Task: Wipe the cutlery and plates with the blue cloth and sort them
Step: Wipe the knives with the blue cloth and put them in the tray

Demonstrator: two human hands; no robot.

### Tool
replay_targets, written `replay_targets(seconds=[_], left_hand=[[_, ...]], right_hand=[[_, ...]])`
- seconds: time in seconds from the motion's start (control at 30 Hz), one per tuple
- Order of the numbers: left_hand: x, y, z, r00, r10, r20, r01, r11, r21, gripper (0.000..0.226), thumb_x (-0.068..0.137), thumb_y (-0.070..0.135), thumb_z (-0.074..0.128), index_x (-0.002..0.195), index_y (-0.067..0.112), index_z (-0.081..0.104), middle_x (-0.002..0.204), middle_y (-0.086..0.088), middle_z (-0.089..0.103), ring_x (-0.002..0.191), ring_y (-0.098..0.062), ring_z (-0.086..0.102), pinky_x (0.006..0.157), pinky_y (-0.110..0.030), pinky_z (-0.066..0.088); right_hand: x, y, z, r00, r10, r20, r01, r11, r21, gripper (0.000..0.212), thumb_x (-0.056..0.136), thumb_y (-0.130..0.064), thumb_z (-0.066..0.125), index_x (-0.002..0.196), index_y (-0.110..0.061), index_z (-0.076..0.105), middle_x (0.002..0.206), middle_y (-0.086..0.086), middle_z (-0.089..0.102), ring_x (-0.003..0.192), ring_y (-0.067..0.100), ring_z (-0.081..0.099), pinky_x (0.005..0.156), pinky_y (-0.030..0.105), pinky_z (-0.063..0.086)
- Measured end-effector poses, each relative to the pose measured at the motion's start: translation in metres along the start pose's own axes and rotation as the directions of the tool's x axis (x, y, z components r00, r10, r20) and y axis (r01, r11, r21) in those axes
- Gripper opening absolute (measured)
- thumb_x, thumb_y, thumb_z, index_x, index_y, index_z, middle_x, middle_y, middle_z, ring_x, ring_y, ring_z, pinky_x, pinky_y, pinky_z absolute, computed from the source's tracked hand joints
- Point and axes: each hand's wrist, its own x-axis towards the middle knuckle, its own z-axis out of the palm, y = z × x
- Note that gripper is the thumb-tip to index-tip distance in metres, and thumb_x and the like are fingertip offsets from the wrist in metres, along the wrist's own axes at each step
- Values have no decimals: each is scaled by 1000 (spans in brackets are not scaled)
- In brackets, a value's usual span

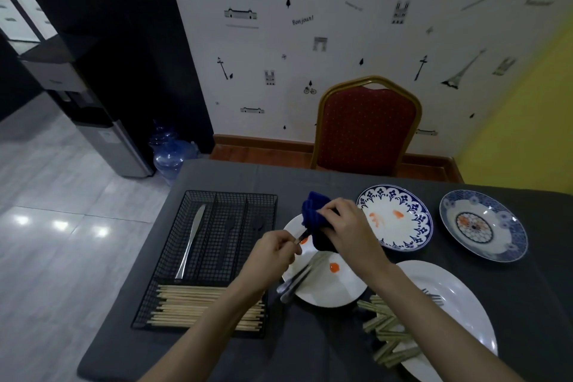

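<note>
A table knife is lying in the left slot of the black wire cutlery tray. The left hand is pinching a utensil's handle over the sauce-smeared white plate. The right hand is clamping the blue cloth around the utensil's other end. Two patterned plates are sitting farther right.

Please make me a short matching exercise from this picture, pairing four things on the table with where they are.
Things:
1. blue cloth
2. table knife
3. wooden chopsticks
4. fork

Places:
A. on the large white plate at the near right
B. in the wire tray's far left compartment
C. in the right hand
D. across the wire tray's near section

Pairs: 1-C, 2-B, 3-D, 4-A
</note>
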Motion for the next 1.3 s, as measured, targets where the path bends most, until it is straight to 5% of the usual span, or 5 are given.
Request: replay_targets(seconds=[0.33,0.53,0.87,1.1,1.3], left_hand=[[-1,-3,2,1000,24,13,-24,1000,1,21,92,8,49,82,9,67,59,5,52,49,-4,43,48,-18,36],[-4,-1,-4,993,40,115,-24,989,-144,20,95,4,46,89,1,65,58,5,50,47,-2,42,47,-15,35],[-12,-13,-3,994,-13,110,43,961,-273,23,96,3,44,87,-8,62,53,4,38,46,-6,32,43,-16,26],[-16,-23,-7,993,-14,120,50,952,-303,23,95,2,45,85,-7,63,51,6,35,46,-7,29,42,-16,24],[-13,-29,-20,996,-48,72,71,926,-371,36,102,30,43,94,8,71,57,8,32,50,-8,27,47,-22,20]], right_hand=[[-5,-1,1,1000,-6,-22,6,1000,-7,33,75,-8,74,107,-7,65,99,2,58,96,20,51,83,39,48],[-20,-4,-3,978,-207,-35,208,977,39,34,85,-22,54,112,-5,65,106,7,61,103,21,54,93,32,44],[-1,37,-4,930,-355,95,366,915,-171,39,76,-10,74,113,-7,64,106,8,62,104,25,56,89,38,47],[3,46,-3,966,-231,118,254,937,-242,42,71,-9,78,110,-7,65,103,7,62,99,26,58,83,39,49],[-1,63,-16,991,116,-73,-125,982,-141,32,77,-5,73,108,-6,66,98,6,60,90,22,56,81,37,49]])
